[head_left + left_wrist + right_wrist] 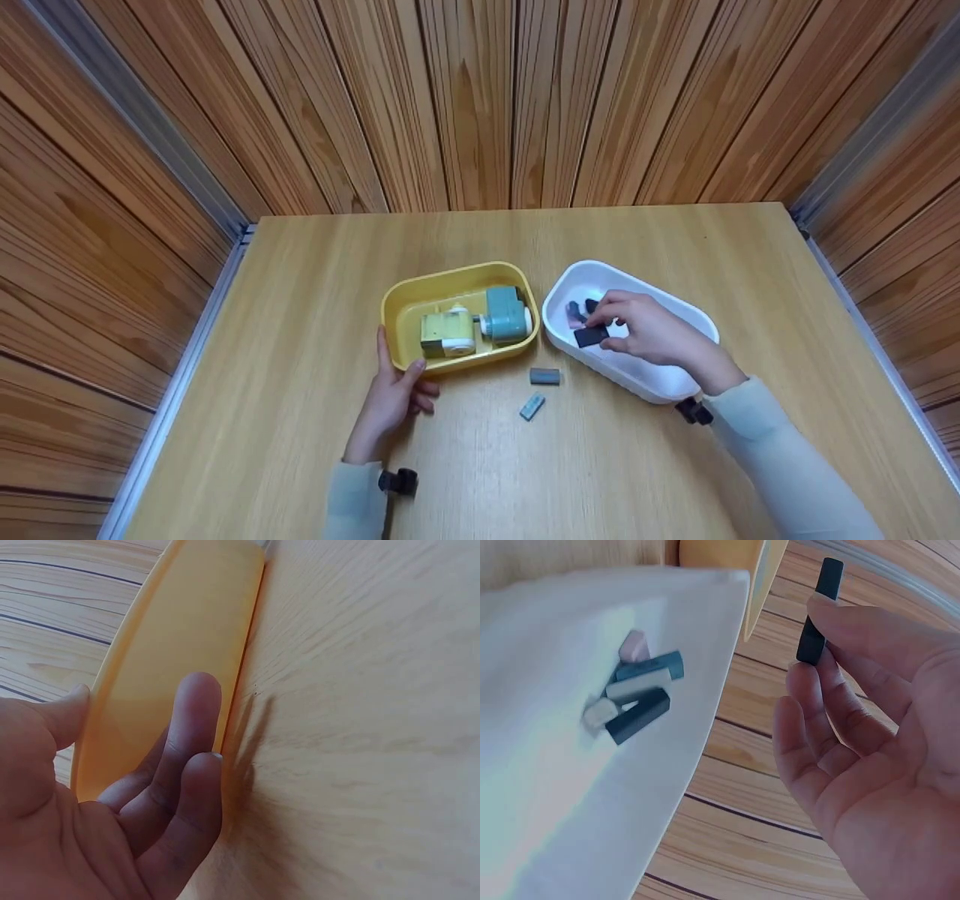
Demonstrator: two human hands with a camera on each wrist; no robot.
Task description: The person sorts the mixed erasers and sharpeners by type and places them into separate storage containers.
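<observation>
My right hand (634,326) pinches a flat black eraser-like block (821,611) between thumb and fingers, over the white bin (664,390). Inside that bin lie several small blocks, among them a pink one (634,647), a dark one (639,715) and a white one (600,714). With thumb and fingers at its near left corner, my left hand (390,401) holds the yellow bin (409,289). In the yellow bin are a yellow-green boxy device (442,330) and a teal one (505,313), both with white round parts.
Two small blocks lie on the table (465,480) in front of the bins: a grey-blue one (544,376) and a light blue one (532,406). The bins stand side by side, nearly touching. Wood-plank walls (480,105) enclose the table at the back and sides.
</observation>
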